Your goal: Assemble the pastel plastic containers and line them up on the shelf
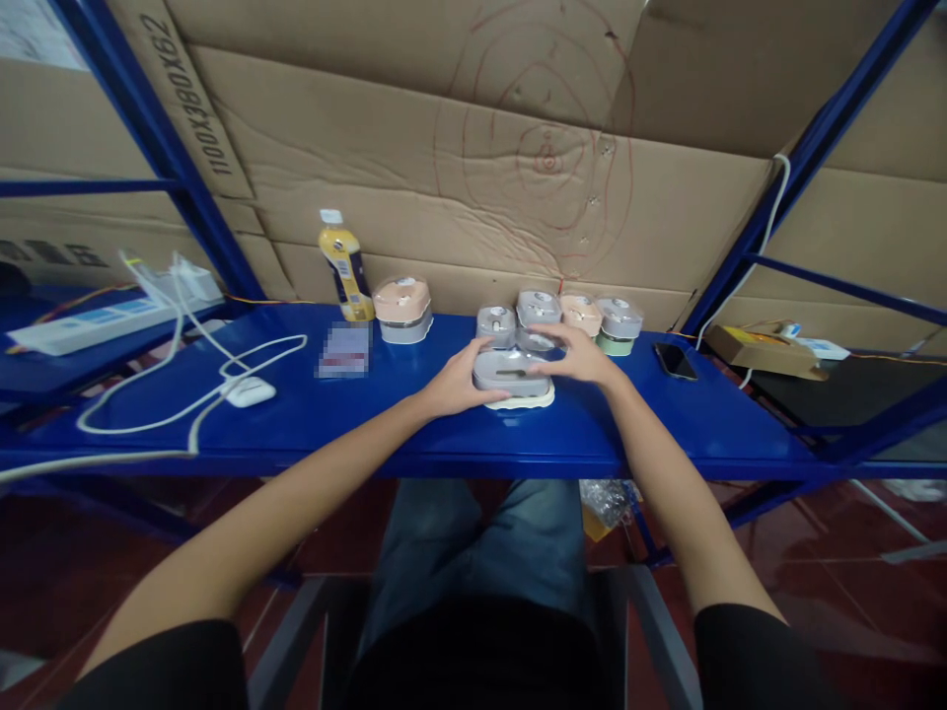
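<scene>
A grey oval container with a clear lid [510, 377] rests on a cream-coloured piece [527, 400] near the front of the blue shelf. My left hand [460, 381] is curved round its left side, thumb at the back. My right hand [575, 355] reaches in from the right, fingers over the container's right end and beside a small clear-topped container [536, 341] just behind it. Behind these stand a grey container [496, 325], a taller grey one [538, 307], a pink one [582, 314] and a grey-and-green one [619, 323].
On the blue shelf [400, 434] stand a yellow bottle [346, 266] and pink-and-grey containers [403, 308]. White cables [222, 380], a white charger [250, 391] and a power strip [110, 320] lie left. A phone [675, 361] and cardboard box [765, 352] are right.
</scene>
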The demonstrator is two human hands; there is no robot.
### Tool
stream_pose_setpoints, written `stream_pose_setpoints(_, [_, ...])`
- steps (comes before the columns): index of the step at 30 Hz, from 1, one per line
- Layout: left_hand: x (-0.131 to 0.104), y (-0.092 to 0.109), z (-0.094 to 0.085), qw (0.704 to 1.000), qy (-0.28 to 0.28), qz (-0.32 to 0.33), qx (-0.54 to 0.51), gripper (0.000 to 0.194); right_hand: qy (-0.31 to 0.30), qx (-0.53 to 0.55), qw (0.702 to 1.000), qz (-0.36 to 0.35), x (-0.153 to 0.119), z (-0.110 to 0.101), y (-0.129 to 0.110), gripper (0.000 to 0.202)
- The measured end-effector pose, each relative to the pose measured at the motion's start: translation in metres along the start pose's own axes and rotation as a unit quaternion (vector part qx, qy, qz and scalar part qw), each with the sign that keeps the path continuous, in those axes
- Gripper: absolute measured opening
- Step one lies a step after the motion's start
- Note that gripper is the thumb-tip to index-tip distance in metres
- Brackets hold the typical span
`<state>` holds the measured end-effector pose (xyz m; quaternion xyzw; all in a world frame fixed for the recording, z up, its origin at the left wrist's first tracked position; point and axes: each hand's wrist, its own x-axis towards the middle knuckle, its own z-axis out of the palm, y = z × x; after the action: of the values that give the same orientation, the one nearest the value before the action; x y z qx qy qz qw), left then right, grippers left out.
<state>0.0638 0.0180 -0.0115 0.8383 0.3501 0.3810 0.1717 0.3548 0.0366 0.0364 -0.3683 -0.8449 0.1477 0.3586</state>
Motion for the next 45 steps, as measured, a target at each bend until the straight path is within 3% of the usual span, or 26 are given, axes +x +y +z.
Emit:
stream_pose_setpoints(3, [0.001, 0.007, 0.009, 1.000, -0.020, 0.013, -0.013, 0.112, -0.052, -0.008, 0.998, -0.046, 0.004, 0.016, -0.010, 0.082])
stream_pose_setpoints(7, [0.003, 0.005, 0.014, 1.000, -0.028, -0.007, -0.008, 0.119, -0.078, -0.023, 0.995, -0.062, 0.007, 0.032, -0.017, 0.083])
stream_pose_setpoints(14, [0.004, -0.010, 0.019, 0.999, -0.039, -0.009, 0.001, 0.121, -0.092, -0.033, 0.994, -0.040, 0.004, 0.039, -0.017, 0.082])
stream_pose_setpoints(18, [0.001, -0.010, 0.016, 0.999, -0.043, 0.008, 0.010, 0.114, -0.087, -0.030, 0.995, -0.046, 0.003, 0.041, -0.015, 0.090])
stream_pose_setpoints(20, [0.000, -0.007, 0.011, 0.999, -0.024, 0.010, 0.034, 0.107, -0.051, -0.013, 0.998, -0.037, 0.004, 0.038, -0.013, 0.087])
stream_pose_setpoints(22, [0.000, -0.007, 0.002, 0.997, 0.033, -0.017, 0.070, 0.101, 0.020, 0.008, 1.000, -0.012, 0.005, 0.030, -0.011, 0.081])
stream_pose_setpoints(26, [0.009, -0.018, -0.023, 0.956, 0.203, -0.154, 0.144, 0.098, 0.171, 0.020, 0.985, 0.034, 0.007, 0.011, -0.002, 0.083])
stream_pose_setpoints(28, [0.016, -0.025, -0.033, 0.933, 0.230, -0.204, 0.188, 0.101, 0.201, 0.011, 0.978, 0.048, 0.007, 0.005, 0.002, 0.083])
stream_pose_setpoints(31, [0.027, -0.029, -0.038, 0.914, 0.202, -0.236, 0.261, 0.103, 0.187, -0.006, 0.981, 0.057, 0.008, 0.006, 0.004, 0.084])
stream_pose_setpoints(35, [0.045, -0.025, -0.024, 0.898, 0.150, -0.269, 0.315, 0.097, 0.155, -0.015, 0.987, 0.052, 0.008, 0.014, 0.004, 0.085])
stream_pose_setpoints(41, [0.075, -0.025, -0.001, 0.884, 0.125, -0.335, 0.301, 0.100, 0.135, -0.006, 0.989, 0.056, 0.009, 0.017, 0.007, 0.091])
stream_pose_setpoints(45, [0.078, -0.022, -0.009, 0.894, 0.113, -0.320, 0.293, 0.088, 0.121, -0.002, 0.991, 0.054, 0.009, 0.017, 0.004, 0.094])
